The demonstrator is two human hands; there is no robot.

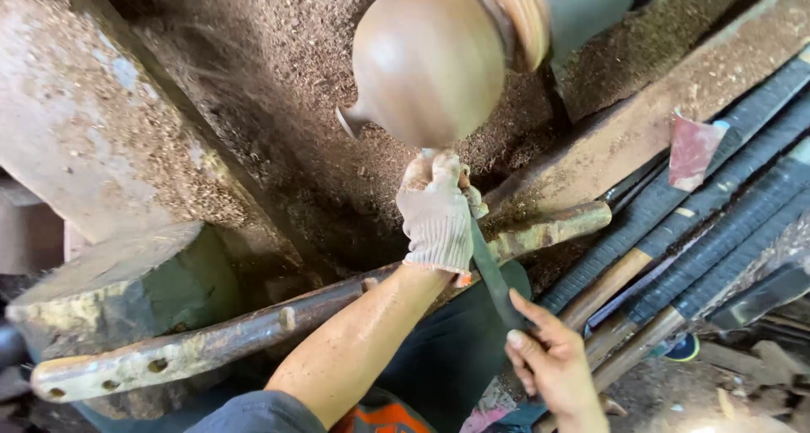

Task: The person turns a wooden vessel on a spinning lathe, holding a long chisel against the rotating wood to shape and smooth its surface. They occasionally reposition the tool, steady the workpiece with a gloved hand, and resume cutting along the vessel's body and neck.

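My left hand (436, 213), in a dusty knit glove, was curled shut around the front end of a long dark turning tool (494, 277), with the knuckles pressed close under the wooden ball (428, 60). The tool's tip was hidden between the glove and the wood, so I could not tell exactly where it touched. The ball sat at twelve o'clock from my glove, round and brown, blurred with spin, with a small nub sticking out toward eight o'clock and a paler wooden collar (523, 11) behind it toward one o'clock.

My right hand (550, 361) was bare, down at five o'clock from the glove. Its thumb and fingers were pinched around the tool's rear end, and the shaft ran from there up toward eleven o'clock into my left fist.

The tool lay across a long worn rest bar (211, 344) with holes in it, which stretched from eight o'clock up to two o'clock beneath my left forearm. Sawdust (278, 78) covered the bed behind the ball and the beams on both sides. At three o'clock, a row of tools with dark ribbed grips (717, 230) lay side by side, and a scrap of reddish sandpaper (692, 150) rested just above them.
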